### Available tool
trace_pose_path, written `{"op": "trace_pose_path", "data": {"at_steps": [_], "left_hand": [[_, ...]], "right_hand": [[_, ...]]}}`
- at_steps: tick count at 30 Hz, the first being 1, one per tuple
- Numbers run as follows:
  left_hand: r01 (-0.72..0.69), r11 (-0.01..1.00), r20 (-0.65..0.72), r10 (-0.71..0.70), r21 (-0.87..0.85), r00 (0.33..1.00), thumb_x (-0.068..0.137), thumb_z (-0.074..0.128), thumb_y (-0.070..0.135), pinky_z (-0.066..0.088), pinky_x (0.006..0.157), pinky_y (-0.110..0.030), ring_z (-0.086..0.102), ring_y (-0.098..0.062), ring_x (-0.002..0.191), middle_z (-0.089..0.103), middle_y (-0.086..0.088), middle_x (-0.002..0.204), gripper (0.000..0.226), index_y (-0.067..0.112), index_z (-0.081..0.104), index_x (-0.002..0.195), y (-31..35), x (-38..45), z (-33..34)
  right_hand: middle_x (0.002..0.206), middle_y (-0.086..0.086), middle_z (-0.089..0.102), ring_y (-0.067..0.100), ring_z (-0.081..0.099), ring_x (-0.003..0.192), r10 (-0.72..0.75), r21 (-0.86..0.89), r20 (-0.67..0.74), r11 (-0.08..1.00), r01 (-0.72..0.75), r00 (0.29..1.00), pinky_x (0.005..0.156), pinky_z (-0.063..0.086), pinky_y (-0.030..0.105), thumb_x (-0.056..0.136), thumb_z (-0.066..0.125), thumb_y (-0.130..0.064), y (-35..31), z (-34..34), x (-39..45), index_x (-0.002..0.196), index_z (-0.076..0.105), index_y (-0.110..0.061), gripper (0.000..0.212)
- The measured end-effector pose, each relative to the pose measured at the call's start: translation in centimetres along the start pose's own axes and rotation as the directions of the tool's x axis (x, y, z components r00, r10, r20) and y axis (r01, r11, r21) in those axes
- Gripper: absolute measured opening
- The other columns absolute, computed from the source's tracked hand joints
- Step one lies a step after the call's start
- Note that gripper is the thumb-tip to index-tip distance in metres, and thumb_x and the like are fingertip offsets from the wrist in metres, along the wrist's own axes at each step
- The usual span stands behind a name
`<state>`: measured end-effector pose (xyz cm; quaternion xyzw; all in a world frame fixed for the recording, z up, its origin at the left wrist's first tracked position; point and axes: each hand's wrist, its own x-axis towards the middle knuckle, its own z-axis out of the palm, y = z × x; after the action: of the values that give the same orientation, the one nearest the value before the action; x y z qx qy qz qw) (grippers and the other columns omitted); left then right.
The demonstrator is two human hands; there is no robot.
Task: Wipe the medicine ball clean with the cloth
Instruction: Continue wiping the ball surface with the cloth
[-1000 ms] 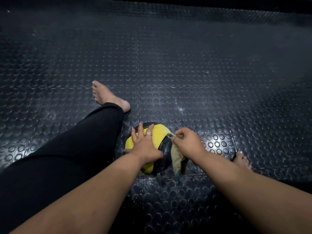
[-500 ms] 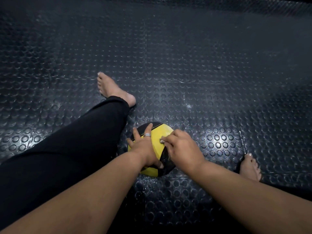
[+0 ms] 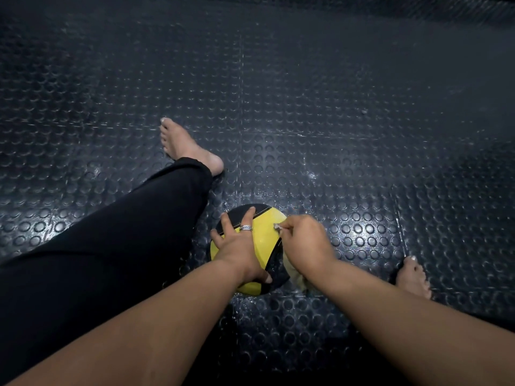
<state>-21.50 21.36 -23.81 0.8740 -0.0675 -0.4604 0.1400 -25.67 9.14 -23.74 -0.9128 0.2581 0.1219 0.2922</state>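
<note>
A yellow and black medicine ball (image 3: 264,232) sits on the studded floor between my legs. My left hand (image 3: 239,246) lies spread over its left top, fingers straight, a ring on one finger, thumb low on the near side. My right hand (image 3: 303,243) is curled on the ball's right side and grips a pale yellowish cloth (image 3: 296,274). A small tip of the cloth pokes out by the fingertips, and more hangs under the wrist; most of it is hidden by the hand.
Dark rubber floor (image 3: 306,107) with round studs extends in all directions. My left leg in black trousers (image 3: 125,232) lies left of the ball, its bare foot (image 3: 186,149) beyond. My right bare foot (image 3: 412,277) rests to the right.
A second ago the cloth hung loose from my right hand beside the ball. The hand then came onto the ball's right side and now presses the cloth there. My left hand stayed on top.
</note>
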Motion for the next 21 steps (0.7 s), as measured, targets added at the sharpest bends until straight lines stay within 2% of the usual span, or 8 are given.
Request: {"op": "trace_pose_path", "data": {"at_steps": [5, 7, 9, 11, 13, 16, 18, 21], "left_hand": [[0.013, 1.000, 0.007, -0.013, 0.015, 1.000, 0.061, 0.092, 0.034, 0.021, 0.114, -0.058, -0.014, -0.045, 0.145, -0.032, -0.012, 0.156, 0.143, 0.046, -0.022, 0.147, 0.6, -0.1, -0.2], [0.013, 1.000, 0.005, -0.013, 0.006, 1.000, 0.061, 0.092, 0.033, 0.021, 0.114, -0.058, -0.014, -0.044, 0.146, -0.031, -0.011, 0.156, 0.143, 0.047, -0.021, 0.147, 0.4, -0.1, -0.1], [0.013, 1.000, 0.007, -0.013, -0.012, 1.000, 0.061, 0.092, 0.031, 0.021, 0.115, -0.057, -0.015, -0.044, 0.146, -0.032, -0.010, 0.156, 0.143, 0.047, -0.021, 0.147, 0.0, -0.1, -0.1], [0.009, 1.000, 0.003, -0.009, -0.022, 1.000, 0.061, 0.092, 0.029, 0.021, 0.115, -0.057, -0.015, -0.044, 0.146, -0.032, -0.010, 0.156, 0.144, 0.047, -0.021, 0.147, -0.1, -0.2, -0.1], [0.008, 1.000, 0.002, -0.008, -0.014, 1.000, 0.060, 0.092, 0.030, 0.021, 0.115, -0.057, -0.015, -0.044, 0.145, -0.032, -0.011, 0.156, 0.144, 0.047, -0.021, 0.147, 0.1, -0.1, 0.0], [0.006, 1.000, -0.002, -0.006, 0.002, 1.000, 0.060, 0.092, 0.033, 0.021, 0.114, -0.058, -0.015, -0.045, 0.145, -0.032, -0.012, 0.156, 0.143, 0.046, -0.020, 0.148, 0.5, -0.2, -0.1], [0.007, 1.000, 0.002, -0.007, -0.008, 1.000, 0.061, 0.092, 0.032, 0.021, 0.114, -0.058, -0.015, -0.045, 0.145, -0.032, -0.012, 0.156, 0.142, 0.046, -0.019, 0.148, 0.6, -0.3, -0.1], [0.002, 1.000, 0.004, -0.002, -0.022, 1.000, 0.061, 0.092, 0.030, 0.020, 0.114, -0.059, -0.016, -0.044, 0.145, -0.032, -0.011, 0.156, 0.142, 0.047, -0.019, 0.148, 0.7, -0.2, -0.4]], "right_hand": [[0.087, 0.016, 0.070, 0.029, 0.063, 0.077, 0.167, 0.065, 0.046, 0.983, -0.170, 0.985, 0.065, 0.048, 0.029, 0.088, 0.052, -0.004, 1.1, -0.7, 3.0, 0.087, 0.071, -0.002, 0.019], [0.086, 0.016, 0.067, 0.031, 0.063, 0.084, 0.121, -0.028, 0.071, 0.992, -0.119, 0.990, 0.068, 0.047, 0.029, 0.089, 0.050, -0.005, 0.7, -0.6, 2.7, 0.087, 0.070, -0.002, 0.020], [0.096, 0.013, 0.057, 0.031, 0.058, 0.095, 0.026, -0.085, 0.088, 0.996, -0.019, 0.996, 0.076, 0.041, 0.027, 0.092, 0.048, -0.008, 0.3, -0.2, 1.5, 0.100, 0.069, -0.005, 0.022], [0.109, 0.012, 0.051, 0.028, 0.053, 0.102, -0.074, -0.061, 0.106, 0.995, 0.081, 0.992, 0.086, 0.038, 0.026, 0.096, 0.046, -0.010, 0.2, 0.0, 0.2, 0.119, 0.063, -0.007, 0.029], [0.112, 0.010, 0.054, 0.023, 0.054, 0.099, -0.107, -0.015, 0.082, 0.994, 0.109, 0.991, 0.085, 0.037, 0.020, 0.096, 0.047, -0.010, 0.6, -0.3, -0.1, 0.123, 0.061, -0.009, 0.030], [0.110, 0.009, 0.064, 0.014, 0.054, 0.081, 0.092, 0.124, 0.022, 0.988, -0.094, 0.995, 0.064, 0.039, 0.012, 0.092, 0.055, -0.008, 1.3, -0.8, 1.6, 0.120, 0.060, -0.006, 0.028], [0.096, 0.016, 0.067, 0.022, 0.057, 0.073, 0.283, 0.190, 0.040, 0.940, -0.285, 0.958, 0.049, 0.034, 0.020, 0.086, 0.060, -0.007, 1.6, -1.1, 2.8, 0.105, 0.062, 0.003, 0.022], [0.067, 0.011, 0.054, 0.023, 0.049, 0.063, 0.366, 0.141, 0.100, 0.915, -0.377, 0.925, 0.047, 0.028, 0.022, 0.085, 0.057, -0.011, 1.5, -1.0, 3.5, 0.076, 0.059, 0.004, 0.017]]}}
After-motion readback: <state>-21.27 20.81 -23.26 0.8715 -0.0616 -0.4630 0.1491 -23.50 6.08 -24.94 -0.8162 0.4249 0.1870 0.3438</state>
